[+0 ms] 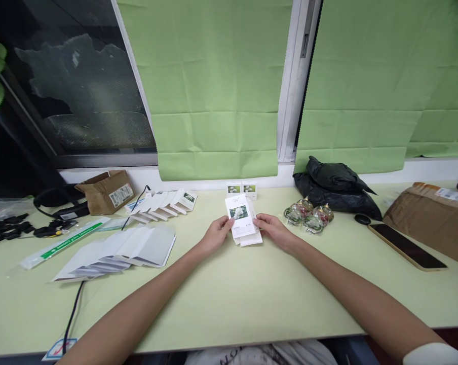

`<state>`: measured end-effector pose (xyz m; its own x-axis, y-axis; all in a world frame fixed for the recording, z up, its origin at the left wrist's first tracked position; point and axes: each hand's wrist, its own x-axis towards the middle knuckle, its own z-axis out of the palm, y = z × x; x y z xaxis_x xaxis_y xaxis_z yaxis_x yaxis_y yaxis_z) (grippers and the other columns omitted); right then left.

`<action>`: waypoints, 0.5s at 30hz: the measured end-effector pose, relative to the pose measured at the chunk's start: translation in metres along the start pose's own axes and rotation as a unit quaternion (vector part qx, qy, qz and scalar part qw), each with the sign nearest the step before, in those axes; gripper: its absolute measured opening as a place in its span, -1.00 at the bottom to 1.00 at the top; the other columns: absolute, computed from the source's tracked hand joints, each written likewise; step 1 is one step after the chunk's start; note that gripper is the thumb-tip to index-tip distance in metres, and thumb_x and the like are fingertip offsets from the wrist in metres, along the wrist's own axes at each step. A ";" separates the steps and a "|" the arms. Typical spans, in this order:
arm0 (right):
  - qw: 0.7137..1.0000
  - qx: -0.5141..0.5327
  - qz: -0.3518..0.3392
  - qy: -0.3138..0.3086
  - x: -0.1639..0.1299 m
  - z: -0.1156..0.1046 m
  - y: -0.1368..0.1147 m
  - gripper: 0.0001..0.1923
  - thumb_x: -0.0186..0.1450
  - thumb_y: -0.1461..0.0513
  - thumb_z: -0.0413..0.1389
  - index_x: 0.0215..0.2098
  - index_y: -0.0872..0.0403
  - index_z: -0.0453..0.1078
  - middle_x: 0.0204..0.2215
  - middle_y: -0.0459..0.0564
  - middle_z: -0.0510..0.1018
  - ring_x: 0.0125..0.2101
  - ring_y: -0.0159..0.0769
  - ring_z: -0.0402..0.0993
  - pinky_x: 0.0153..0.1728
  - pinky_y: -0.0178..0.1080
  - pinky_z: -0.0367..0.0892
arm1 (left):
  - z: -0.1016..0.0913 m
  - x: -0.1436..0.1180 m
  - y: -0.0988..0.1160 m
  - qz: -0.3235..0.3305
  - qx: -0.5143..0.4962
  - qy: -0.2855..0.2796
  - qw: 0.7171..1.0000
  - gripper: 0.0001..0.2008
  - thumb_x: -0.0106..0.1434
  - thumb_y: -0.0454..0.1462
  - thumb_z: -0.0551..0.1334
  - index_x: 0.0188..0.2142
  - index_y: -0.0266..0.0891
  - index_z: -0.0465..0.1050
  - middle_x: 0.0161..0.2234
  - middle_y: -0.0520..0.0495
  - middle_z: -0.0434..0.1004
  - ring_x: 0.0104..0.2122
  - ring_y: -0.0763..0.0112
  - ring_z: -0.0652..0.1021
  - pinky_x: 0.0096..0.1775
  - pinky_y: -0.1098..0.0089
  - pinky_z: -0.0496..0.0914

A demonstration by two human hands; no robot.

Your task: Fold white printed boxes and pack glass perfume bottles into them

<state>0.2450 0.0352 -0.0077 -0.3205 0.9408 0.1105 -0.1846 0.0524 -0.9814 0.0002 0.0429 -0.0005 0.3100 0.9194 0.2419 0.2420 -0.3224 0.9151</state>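
Fingers (pixel 229 226) of both hands pinch white carton (pixel 239 217) between.

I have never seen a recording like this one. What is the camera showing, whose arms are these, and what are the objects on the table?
One camera sits on a person's head, looking down at their own bare arms. The left hand and right hand together hold a flat white carton with a flower picture. On the pale green table lie fanned flat white cartons, two small upright boxes, round glass bottles, a black plastic bag, a dark phone and brown paper parcels.
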 end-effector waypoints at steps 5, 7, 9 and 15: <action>1.000 -0.013 -0.002 -0.004 0.001 -0.002 0.002 -0.57 0.16 -0.06 0.40 -0.20 0.08 0.56 -0.24 -0.01 0.66 -0.27 -0.24 0.54 -0.18 -0.19 0.40 | 0.002 0.000 -0.002 -0.016 -0.033 -0.014 0.999 -0.47 0.30 0.19 0.20 -0.20 -0.24 0.50 -0.37 -0.04 0.54 -0.38 0.31 0.45 -0.34 0.35 0.33; 1.000 -0.017 -0.003 -0.006 0.001 -0.003 0.004 -0.56 0.15 -0.05 0.41 -0.19 0.08 0.55 -0.24 0.01 0.67 -0.27 -0.23 0.54 -0.18 -0.18 0.41 | 0.003 -0.001 -0.002 -0.019 -0.059 -0.020 0.998 -0.46 0.29 0.19 0.23 -0.16 -0.26 0.52 -0.34 -0.07 0.58 -0.34 0.26 0.50 -0.29 0.31 0.37; 1.000 -0.019 -0.004 -0.005 0.002 -0.003 0.005 -0.53 0.13 -0.05 0.43 -0.17 0.09 0.55 -0.23 0.02 0.67 -0.26 -0.21 0.56 -0.17 -0.16 0.42 | 0.004 -0.001 -0.001 -0.022 -0.084 -0.027 0.996 -0.46 0.28 0.18 0.25 -0.13 -0.26 0.53 -0.29 -0.10 0.61 -0.30 0.21 0.54 -0.24 0.28 0.41; 1.000 -0.020 -0.007 -0.009 0.002 -0.004 0.007 -0.49 0.09 -0.05 0.45 -0.16 0.10 0.55 -0.19 0.06 0.68 -0.22 -0.17 0.58 -0.14 -0.11 0.44 | 0.005 -0.001 0.000 -0.039 -0.108 -0.044 0.992 -0.43 0.27 0.17 0.26 -0.06 -0.29 0.52 -0.14 -0.18 0.64 -0.18 0.15 0.58 -0.14 0.24 0.44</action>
<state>0.2463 0.0388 -0.0144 -0.3355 0.9335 0.1267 -0.1518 0.0791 -0.9852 0.0043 0.0409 -0.0026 0.3792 0.9134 0.1482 0.0684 -0.1874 0.9799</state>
